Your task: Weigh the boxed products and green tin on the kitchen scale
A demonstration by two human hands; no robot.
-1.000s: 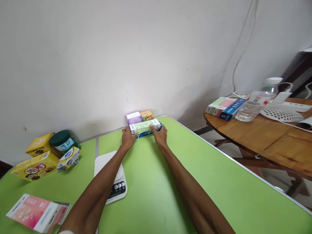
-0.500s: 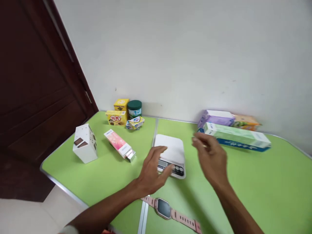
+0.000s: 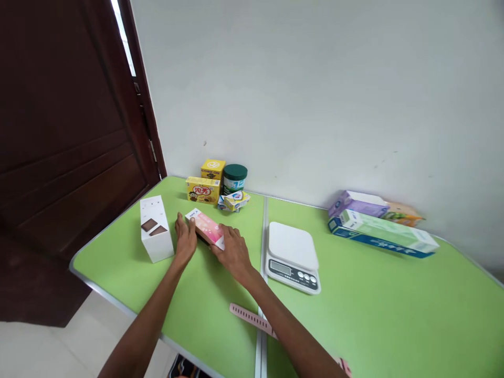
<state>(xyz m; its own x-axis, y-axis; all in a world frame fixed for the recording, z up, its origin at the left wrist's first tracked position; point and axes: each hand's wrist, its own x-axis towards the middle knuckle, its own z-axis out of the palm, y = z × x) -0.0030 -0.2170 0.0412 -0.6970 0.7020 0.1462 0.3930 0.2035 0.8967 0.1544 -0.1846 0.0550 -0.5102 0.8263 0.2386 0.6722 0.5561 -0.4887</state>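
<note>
A pink and white carton (image 3: 207, 227) lies at a slant on the green table, left of the seam. My right hand (image 3: 233, 252) is closed on its near right end and covers that end. At the far left end, my left hand (image 3: 186, 241) is beside the carton, its thumb by the carton's edge and its fingers apart. A white box with brown cut-out shapes (image 3: 157, 233) stands just left of my left hand. The white kitchen scale (image 3: 293, 254) sits right of my right hand, its display blank.
Behind the carton are yellow boxes (image 3: 202, 190), a green-lidded tub (image 3: 235, 179) and small packets (image 3: 235, 201). A pink-strapped watch (image 3: 250, 316) lies partly under my right forearm. A long green and blue box (image 3: 386, 233) and a purple pack (image 3: 360, 203) lie along the wall.
Both hands have moved left, from around the scale to the pink carton. My right hand has taken hold of its near end. The camera view has shifted left.
</note>
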